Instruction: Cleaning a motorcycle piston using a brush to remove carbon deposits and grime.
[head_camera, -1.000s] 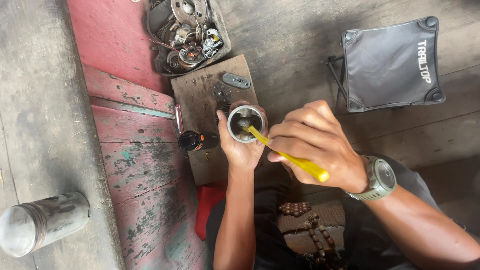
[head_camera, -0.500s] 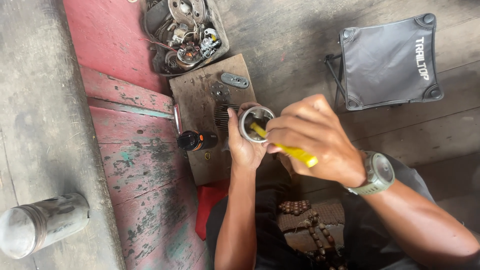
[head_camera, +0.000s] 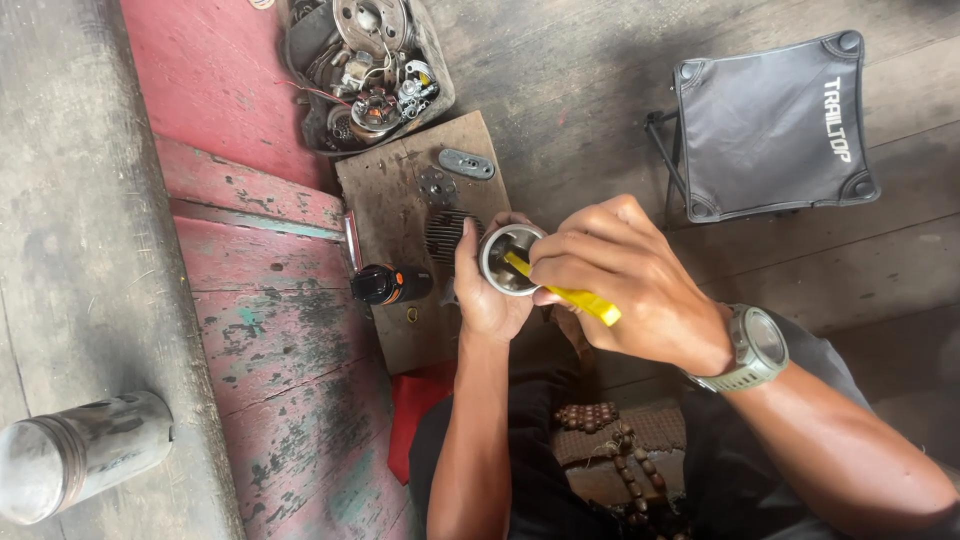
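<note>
Metal cylinder (head_camera: 510, 260) sits at the centre of the frame, its open mouth turned up toward me, cupped in my left hand (head_camera: 488, 290) with the fingers wrapped around its wall. My right hand (head_camera: 630, 285) is closed around a yellow tool (head_camera: 565, 292), whose tip reaches into the cylinder's bore. On that wrist I wear a grey watch (head_camera: 755, 348). Just left of the cylinder a dark bottle with an orange band (head_camera: 390, 284) lies on a wooden board (head_camera: 400, 200), along with a finned part (head_camera: 445, 232) and small metal plates. A tray of engine parts (head_camera: 365, 70) fills the upper middle, a black folding stool (head_camera: 770, 125) the upper right, a metal can (head_camera: 75, 455) the lower left.
</note>
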